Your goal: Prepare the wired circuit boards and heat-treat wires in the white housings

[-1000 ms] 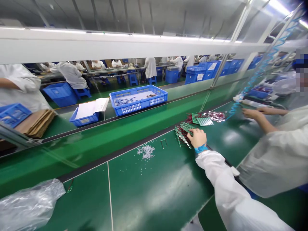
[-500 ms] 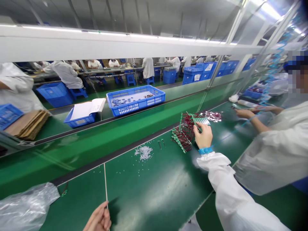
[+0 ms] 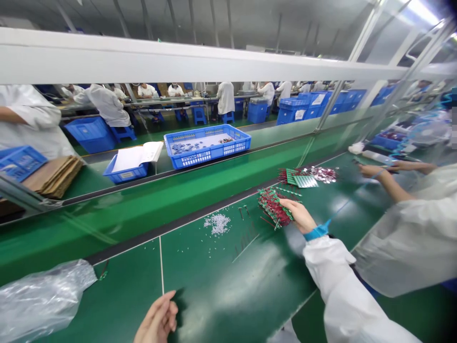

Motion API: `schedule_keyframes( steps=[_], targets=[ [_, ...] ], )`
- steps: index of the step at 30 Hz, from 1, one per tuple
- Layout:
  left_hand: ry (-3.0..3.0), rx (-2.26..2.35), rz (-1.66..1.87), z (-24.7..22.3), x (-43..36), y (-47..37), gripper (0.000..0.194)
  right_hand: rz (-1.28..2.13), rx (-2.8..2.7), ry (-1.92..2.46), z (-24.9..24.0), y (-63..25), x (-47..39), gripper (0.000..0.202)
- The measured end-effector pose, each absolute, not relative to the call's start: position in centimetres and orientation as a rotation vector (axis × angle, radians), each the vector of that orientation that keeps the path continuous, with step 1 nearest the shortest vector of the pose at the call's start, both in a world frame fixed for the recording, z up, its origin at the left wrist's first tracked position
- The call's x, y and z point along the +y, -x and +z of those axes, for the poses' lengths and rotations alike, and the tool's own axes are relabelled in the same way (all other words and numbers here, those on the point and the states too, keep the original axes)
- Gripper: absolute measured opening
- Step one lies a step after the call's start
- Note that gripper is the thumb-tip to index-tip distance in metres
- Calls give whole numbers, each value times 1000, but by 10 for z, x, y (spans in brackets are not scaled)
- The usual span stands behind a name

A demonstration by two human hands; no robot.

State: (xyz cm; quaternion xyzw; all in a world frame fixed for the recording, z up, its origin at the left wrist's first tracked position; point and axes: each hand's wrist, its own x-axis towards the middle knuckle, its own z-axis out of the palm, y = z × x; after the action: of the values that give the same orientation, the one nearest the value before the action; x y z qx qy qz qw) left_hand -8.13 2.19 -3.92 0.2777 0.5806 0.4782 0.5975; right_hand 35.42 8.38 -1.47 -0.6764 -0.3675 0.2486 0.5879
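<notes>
My right hand (image 3: 298, 215), with a blue wrist strap, grips the near right side of a bundle of green boards with red wires (image 3: 274, 207). Beyond it lie green and white board panels (image 3: 305, 181) beside a heap of shiny discs (image 3: 323, 174). My left hand (image 3: 159, 318) hovers at the bottom edge, fingers loosely curled and a little apart, holding nothing. A pile of small pale parts (image 3: 217, 223) lies mid-bench, with two small dark-wired pieces (image 3: 245, 212) to its right. A faint, blurred strip (image 3: 245, 248) shows left of the bundle.
A clear plastic bag (image 3: 46, 297) lies at the left. Across the green belt stand a blue basket (image 3: 210, 155) with parts and a blue tray (image 3: 130, 174) with papers. A co-worker's hands (image 3: 374, 172) are at the right, near a white tube.
My right hand has come nearer and taken hold of the wired bundle, now apart from the panels behind it. A blurred strip has appeared on the bench. The view has shifted slightly.
</notes>
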Motion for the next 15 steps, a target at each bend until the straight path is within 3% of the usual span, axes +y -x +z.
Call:
schedule_keyframes(
  steps=[6,10,15],
  targets=[
    [-1558,1367,921,-38,23,11,38,716,-891,1522,-25,-316,68,42],
    [-2238,1456,847,-57,24,-23,41,566,-852,1596,-31,-327,74,47],
    [-2539,1430,768,-76,26,-20,27,239,-984,1721,-31,-329,69,40]
  ],
)
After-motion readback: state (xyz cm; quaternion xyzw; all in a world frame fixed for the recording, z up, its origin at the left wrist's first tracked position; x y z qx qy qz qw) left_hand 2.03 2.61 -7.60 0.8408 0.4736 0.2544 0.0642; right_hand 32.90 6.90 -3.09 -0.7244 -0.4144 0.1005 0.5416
